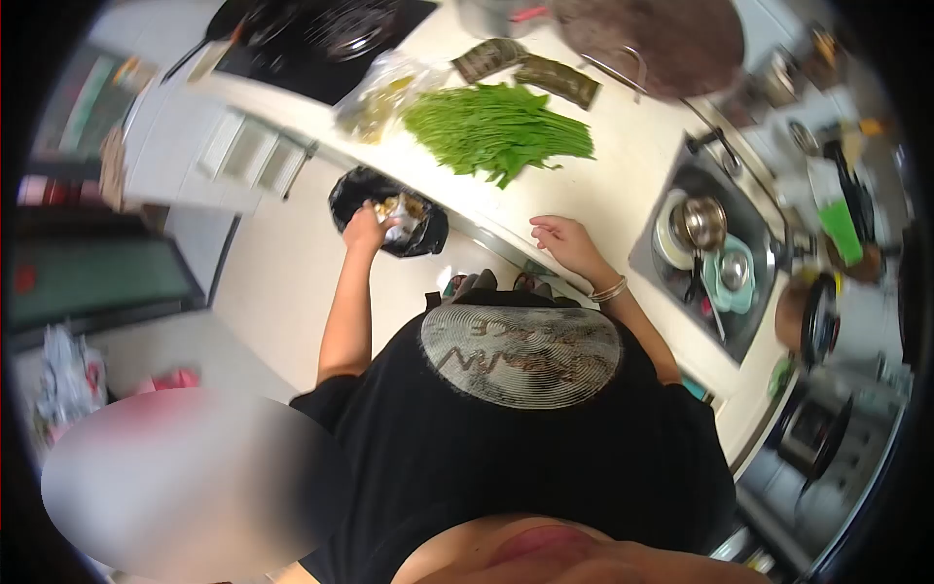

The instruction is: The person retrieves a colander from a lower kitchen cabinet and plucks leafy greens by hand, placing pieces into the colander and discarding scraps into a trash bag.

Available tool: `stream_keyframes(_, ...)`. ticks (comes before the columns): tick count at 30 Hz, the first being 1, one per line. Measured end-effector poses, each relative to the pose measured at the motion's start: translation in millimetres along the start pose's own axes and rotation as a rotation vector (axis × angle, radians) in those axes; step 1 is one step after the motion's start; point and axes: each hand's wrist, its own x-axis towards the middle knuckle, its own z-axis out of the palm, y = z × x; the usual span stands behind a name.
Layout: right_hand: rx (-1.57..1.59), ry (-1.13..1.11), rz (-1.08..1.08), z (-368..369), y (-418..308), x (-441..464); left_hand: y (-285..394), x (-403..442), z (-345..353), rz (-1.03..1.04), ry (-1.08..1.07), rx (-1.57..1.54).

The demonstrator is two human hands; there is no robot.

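My left hand (pixel 366 230) reaches down over the rim of a bin lined with a black bag (pixel 428 238). Its fingers are bent together beside crumpled white and brownish waste (pixel 401 212); what they hold, if anything, is hard to make out. Over the counter's front edge, my right hand (pixel 567 243) is loosely curled with fingers apart and nothing in it. A bracelet circles that wrist. Beyond it on the counter lies a pile of long green leafy vegetables (pixel 496 131). A clear plastic bag (pixel 379 97) with yellowish contents sits to the pile's left.
Two dark flat packets (pixel 556 82) lie behind the greens, near a large round brown board (pixel 652 44). A sink (pixel 715 316) at right holds metal bowls (pixel 702 222) and a light green basin (pixel 735 273). A black cooktop (pixel 316 44) is at the far left.
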Motion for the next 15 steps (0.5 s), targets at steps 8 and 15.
stream_keyframes(8,-0.339,0.200,0.079,70.9,46.1,-50.4,18.4,12.0,-17.7,0.528,0.355,-0.269)
stream_keyframes(15,0.558,1.038,0.683,64.4,229.7,-145.7,35.5,-11.3,-2.3,0.861,0.046,-0.259)
